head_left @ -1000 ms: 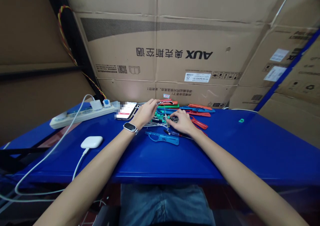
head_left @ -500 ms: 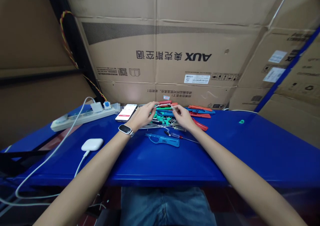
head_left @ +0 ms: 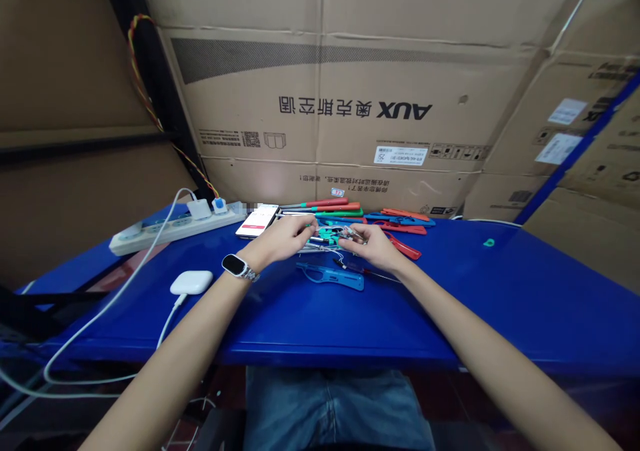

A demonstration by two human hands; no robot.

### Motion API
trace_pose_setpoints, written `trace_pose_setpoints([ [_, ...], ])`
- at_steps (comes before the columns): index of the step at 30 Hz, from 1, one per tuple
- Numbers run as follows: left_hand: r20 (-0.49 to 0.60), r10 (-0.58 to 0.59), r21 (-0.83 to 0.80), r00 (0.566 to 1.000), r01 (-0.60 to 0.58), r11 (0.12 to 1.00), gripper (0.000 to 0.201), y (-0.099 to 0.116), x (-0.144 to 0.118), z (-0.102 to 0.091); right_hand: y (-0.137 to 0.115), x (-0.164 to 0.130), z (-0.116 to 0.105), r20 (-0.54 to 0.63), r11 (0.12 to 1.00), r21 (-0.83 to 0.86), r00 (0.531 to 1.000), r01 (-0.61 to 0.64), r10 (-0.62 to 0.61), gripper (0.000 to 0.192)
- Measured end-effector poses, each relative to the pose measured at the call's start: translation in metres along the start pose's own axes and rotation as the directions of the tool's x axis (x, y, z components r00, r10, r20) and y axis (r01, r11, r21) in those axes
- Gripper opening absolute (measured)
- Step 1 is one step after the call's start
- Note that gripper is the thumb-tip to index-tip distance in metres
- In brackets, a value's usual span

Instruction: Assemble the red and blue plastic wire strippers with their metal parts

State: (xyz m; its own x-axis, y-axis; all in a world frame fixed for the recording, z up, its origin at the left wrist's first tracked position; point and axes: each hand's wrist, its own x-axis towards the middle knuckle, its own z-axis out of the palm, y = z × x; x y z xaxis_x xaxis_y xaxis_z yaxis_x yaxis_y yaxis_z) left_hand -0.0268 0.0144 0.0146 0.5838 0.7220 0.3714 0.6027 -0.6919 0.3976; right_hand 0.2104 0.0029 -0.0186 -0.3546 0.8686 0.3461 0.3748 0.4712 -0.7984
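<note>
My left hand point(head_left: 293, 236), with a watch on the wrist, is closed in a pinch over the left side of a pile of small parts. A thin white wire point(head_left: 331, 227) runs from its fingertips toward my right hand point(head_left: 374, 246). That hand is closed round a small clear part point(head_left: 354, 234) with a shiny end, partly hidden by the fingers. Below both hands lie green plastic pieces point(head_left: 327, 236) and thin metal rods. Nearer me rest a blue plastic shell half point(head_left: 333, 276) with a trigger-like loop and a screwdriver point(head_left: 356, 267), its shaft pointing right.
Red, orange and blue plastic shells point(head_left: 405, 221) lie behind my right hand. A phone point(head_left: 257, 221), a power strip point(head_left: 175, 228) and a white charging case point(head_left: 191, 282) with a cable stand left. Cardboard point(head_left: 350, 71) walls the back. A green ring point(head_left: 489, 242) lies right.
Both hands have come down and nearer me. The clear part shows more plainly in my right hand. Coloured-handled rods behind my left hand are now uncovered. The view has shifted slightly.
</note>
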Motion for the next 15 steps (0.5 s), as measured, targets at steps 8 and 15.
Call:
trace_pose_setpoints([
  [8,0.076,-0.080,-0.003,0.994,0.080,0.997,0.019,-0.011,-0.007,0.000,-0.002,-0.008,0.008,0.087,0.998,0.044,0.996,-0.035,0.031,0.038],
  [15,0.105,-0.098,0.023,0.990,0.096,0.995,0.026,-0.004,-0.014,0.000,-0.007,-0.010,0.010,0.122,0.996,0.079,0.992,-0.048,0.038,0.039],
])
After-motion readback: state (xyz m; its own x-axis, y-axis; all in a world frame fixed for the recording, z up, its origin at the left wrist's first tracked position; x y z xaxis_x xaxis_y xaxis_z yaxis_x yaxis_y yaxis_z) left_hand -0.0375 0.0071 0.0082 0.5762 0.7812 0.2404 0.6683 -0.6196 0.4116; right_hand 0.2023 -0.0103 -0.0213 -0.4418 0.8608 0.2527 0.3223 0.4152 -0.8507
